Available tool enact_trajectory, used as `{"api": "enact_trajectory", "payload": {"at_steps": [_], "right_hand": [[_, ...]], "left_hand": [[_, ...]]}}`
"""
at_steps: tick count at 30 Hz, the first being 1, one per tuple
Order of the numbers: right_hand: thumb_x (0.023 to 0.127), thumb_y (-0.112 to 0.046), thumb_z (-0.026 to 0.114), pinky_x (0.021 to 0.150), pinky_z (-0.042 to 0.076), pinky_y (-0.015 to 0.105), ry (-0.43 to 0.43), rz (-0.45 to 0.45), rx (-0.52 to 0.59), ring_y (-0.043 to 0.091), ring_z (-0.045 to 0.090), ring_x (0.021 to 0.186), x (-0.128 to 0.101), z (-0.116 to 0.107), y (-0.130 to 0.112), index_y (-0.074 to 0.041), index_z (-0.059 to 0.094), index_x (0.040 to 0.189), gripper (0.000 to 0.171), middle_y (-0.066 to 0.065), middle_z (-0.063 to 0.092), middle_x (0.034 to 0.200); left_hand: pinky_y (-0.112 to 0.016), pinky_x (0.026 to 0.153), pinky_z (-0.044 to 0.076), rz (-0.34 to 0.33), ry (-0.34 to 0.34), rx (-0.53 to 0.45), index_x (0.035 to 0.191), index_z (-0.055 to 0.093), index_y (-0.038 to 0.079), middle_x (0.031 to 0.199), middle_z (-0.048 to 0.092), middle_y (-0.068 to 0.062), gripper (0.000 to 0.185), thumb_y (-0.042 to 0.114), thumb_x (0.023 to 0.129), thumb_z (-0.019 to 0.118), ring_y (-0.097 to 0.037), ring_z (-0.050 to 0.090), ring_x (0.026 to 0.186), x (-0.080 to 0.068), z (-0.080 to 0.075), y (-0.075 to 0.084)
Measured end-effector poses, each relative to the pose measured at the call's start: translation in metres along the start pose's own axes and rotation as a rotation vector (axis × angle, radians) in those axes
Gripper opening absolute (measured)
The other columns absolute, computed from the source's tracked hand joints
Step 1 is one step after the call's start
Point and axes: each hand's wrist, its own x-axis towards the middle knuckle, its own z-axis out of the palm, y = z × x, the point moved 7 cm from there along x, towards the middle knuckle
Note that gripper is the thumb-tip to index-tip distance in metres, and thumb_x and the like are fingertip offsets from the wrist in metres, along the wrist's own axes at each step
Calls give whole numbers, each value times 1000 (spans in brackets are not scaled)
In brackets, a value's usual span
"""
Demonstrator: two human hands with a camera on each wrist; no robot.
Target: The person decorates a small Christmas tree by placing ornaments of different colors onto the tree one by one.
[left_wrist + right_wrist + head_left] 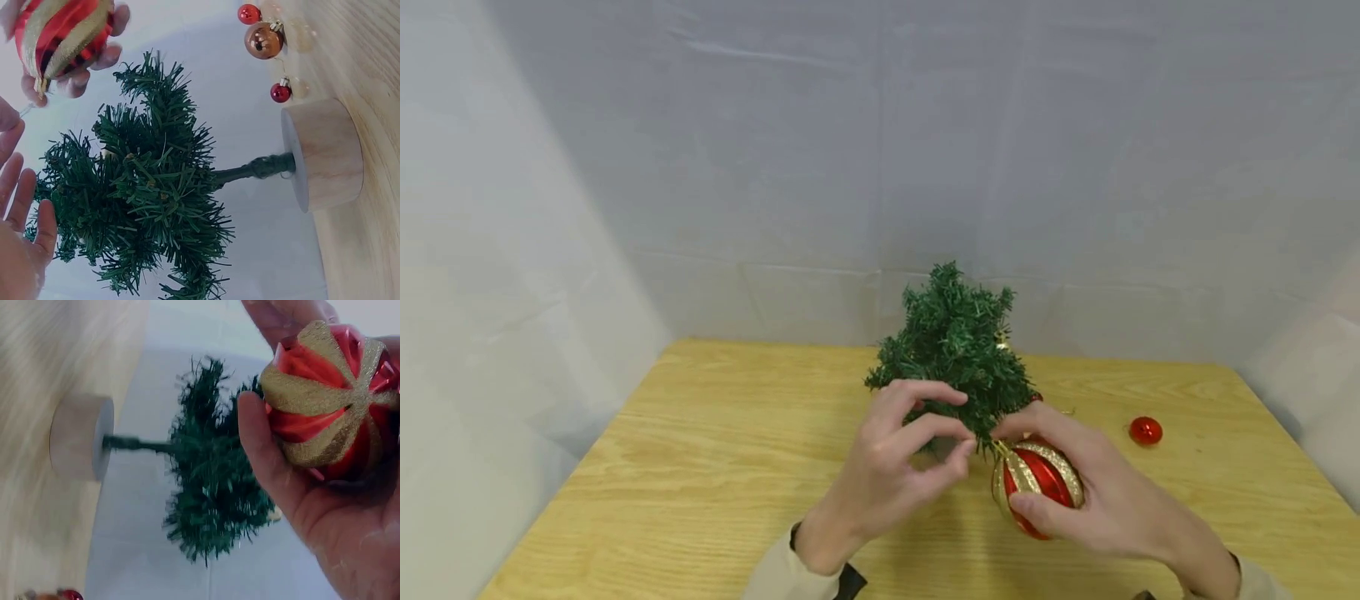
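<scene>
My right hand [1101,492] grips a large red bauble [1048,479] with glittery gold stripes, fingers and thumb round its sides. A gold cap with a loop points toward my left hand [898,467]. The left thumb and a fingertip meet beside that cap, pinching what looks like a thin hanging string [26,110], faint in the left wrist view. Just beyond both hands stands a small green artificial Christmas tree [951,333], its round wooden base [331,156] visible in the wrist views. The bauble is held off the table, close to the branches.
A small red bauble [1146,430] lies on the wooden table [715,467] to the right. Beside the tree base, the left wrist view shows a copper bauble [264,40] and a dark red bauble [280,92]. A pale cloth backdrop [775,167] hangs behind the table.
</scene>
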Motion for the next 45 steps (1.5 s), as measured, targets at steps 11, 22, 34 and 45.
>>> {"api": "enact_trajectory", "payload": {"at_steps": [11, 22, 34, 45], "right_hand": [[96, -12, 72, 78, 58, 23, 120, 55, -136, -1, 63, 96, 9, 0, -8, -36, 64, 118, 34, -17, 65, 115], [85, 4, 77, 75, 54, 15, 260, -84, -144, 3, 65, 86, 8, 1, -14, -29, 72, 105, 39, -8, 68, 103], [81, 10, 77, 62, 46, 10, 302, -76, -165, 0, 58, 79, 6, 0, -16, -25, 72, 101, 41, -1, 65, 110], [79, 12, 75, 72, 51, 16, 356, -87, -142, 5, 62, 89, 15, -1, -22, -20, 74, 94, 35, 5, 65, 112]], "left_hand": [[-32, 85, 52, 21, -9, -4, 90, 74, 15, 119, 66, -4, 7, 10, 86, 76, -18, 63, 101, -1, 1, 4], [-31, 91, 51, 31, -25, 2, 88, 73, 13, 119, 66, -4, 7, 8, 83, 76, -19, 62, 100, -3, 3, 6], [-36, 85, 52, -8, -30, 25, 85, 70, 16, 120, 66, -3, 11, 7, 80, 74, -19, 62, 100, -4, 2, 4], [-40, 90, 49, -18, -12, 8, 81, 66, 17, 118, 65, -5, 15, 4, 77, 74, -21, 60, 106, 4, -9, 1]]}}
